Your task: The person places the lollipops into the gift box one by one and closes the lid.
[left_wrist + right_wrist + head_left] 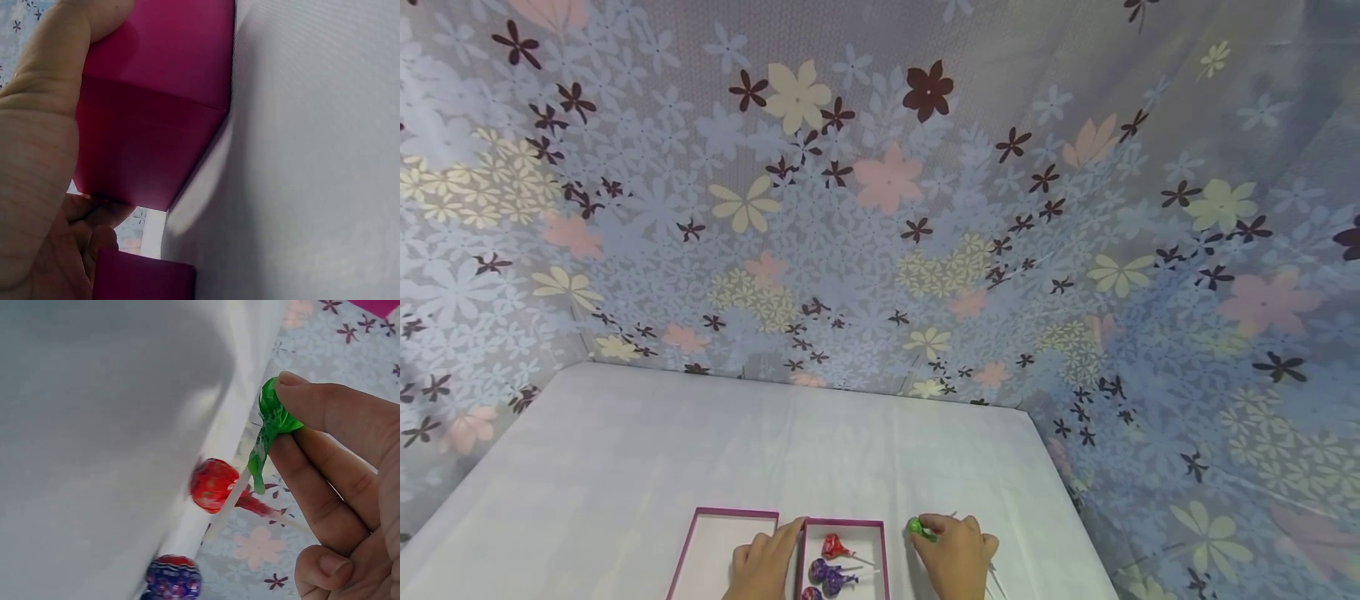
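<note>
My right hand [955, 554] pinches a green-wrapped lollipop [272, 409] between thumb and fingertips, its stick pointing down in the right wrist view. In that view a red-wrapped lollipop [214, 485] and a purple one [174, 578] lie on the white surface beside the hand. My left hand [763, 565] grips the side of a magenta-edged box [847, 523], thumb pressed against its magenta wall [169, 50] in the left wrist view. Inside this box lie a red lollipop [832, 547] and several purple ones [835, 581], sticks toward the right.
Left of the held box stands another magenta-edged box [737, 510] with a white inside, partly covered by my left hand. White lollipop sticks [996, 581] show right of my right hand. A white-covered table [760, 442] meets flower-patterned cloth [820, 250] at the back and sides.
</note>
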`<state>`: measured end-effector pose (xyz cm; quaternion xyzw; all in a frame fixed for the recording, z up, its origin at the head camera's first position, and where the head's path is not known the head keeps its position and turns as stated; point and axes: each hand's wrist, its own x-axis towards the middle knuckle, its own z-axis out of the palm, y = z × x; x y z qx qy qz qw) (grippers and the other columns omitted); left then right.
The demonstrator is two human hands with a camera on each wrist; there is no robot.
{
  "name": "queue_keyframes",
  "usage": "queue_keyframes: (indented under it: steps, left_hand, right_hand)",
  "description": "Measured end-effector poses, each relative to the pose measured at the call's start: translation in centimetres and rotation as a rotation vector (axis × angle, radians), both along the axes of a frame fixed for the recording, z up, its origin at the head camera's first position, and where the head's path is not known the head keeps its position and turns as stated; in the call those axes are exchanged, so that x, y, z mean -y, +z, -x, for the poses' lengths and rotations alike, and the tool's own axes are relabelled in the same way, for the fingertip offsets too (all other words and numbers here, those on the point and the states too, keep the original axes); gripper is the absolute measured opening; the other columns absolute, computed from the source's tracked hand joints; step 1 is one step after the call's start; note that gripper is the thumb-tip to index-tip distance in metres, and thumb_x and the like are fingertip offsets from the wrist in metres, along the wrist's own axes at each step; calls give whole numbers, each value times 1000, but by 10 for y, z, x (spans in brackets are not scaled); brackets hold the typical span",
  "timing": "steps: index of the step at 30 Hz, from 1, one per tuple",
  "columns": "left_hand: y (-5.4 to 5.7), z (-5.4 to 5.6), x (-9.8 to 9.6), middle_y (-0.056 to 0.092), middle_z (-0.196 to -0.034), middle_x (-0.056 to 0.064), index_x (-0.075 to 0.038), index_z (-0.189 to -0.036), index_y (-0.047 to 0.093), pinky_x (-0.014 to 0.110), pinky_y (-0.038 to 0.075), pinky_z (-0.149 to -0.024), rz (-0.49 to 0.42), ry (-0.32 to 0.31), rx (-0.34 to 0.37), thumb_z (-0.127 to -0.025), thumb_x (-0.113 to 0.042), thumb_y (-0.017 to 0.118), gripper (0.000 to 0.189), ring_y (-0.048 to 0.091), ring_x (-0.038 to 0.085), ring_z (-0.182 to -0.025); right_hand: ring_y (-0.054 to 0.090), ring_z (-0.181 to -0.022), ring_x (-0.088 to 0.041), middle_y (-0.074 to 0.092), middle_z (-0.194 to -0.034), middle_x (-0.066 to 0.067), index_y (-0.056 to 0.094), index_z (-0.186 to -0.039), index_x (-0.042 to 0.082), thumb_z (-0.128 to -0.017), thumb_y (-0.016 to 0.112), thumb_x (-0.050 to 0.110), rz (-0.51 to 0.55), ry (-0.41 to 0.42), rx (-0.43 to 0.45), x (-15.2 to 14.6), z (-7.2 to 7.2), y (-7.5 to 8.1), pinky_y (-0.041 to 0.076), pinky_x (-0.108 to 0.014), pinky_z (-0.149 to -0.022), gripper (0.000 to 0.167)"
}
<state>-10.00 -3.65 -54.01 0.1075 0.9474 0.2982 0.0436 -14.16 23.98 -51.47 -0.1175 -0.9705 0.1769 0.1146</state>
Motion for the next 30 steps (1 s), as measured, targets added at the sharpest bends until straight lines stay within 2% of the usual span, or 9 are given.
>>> queue_keyframes:
  steps: [5, 9, 15, 21, 30]
  left_hand:
    - [-5, -2, 0, 55, -139, 11, -3, -147, 43, 47, 33, -80, -7, 6, -3, -54, -71, 84, 122, 41, 20, -94]
    - [-9, -3, 0, 56, -138, 10, -4, -147, 43, 44, 33, -78, 8, 3, -34, -52, -73, 83, 124, 40, 18, -92]
    - [-15, -4, 1, 56, -138, 11, -4, -147, 42, 42, 32, -77, 12, -5, -35, -53, -72, 85, 124, 40, 18, -91]
    - [-13, -3, 3, 55, -139, 11, -3, -148, 42, 44, 32, -79, 12, -9, -10, -54, -73, 84, 125, 40, 18, -91]
    - [-11, -2, 3, 56, -137, 11, -4, -147, 43, 49, 33, -81, 10, -3, -7, -53, -70, 86, 122, 41, 19, -91]
  right_hand:
    - [44, -70, -13, 70, -72, 11, 82, -85, 23, -66, 92, 30, 16, 21, -50, 3, -6, 3, 26, -49, -75, 23]
    - [44, -71, -13, 70, -71, 10, 82, -86, 22, -66, 92, 31, 8, 40, -87, 5, -10, 3, 27, -49, -76, 24]
    - [44, -71, -13, 71, -72, 11, 82, -86, 23, -66, 92, 32, 9, 44, -107, 9, -15, 1, 28, -49, -77, 24]
    - [42, -71, -12, 58, -57, 16, 82, -86, 25, -67, 92, 32, 15, 61, -116, 13, -16, 4, 27, -48, -78, 22]
    - [44, -73, -12, 62, -63, 15, 82, -86, 26, -67, 92, 32, 6, 68, -119, 20, -19, 10, 27, -51, -79, 22]
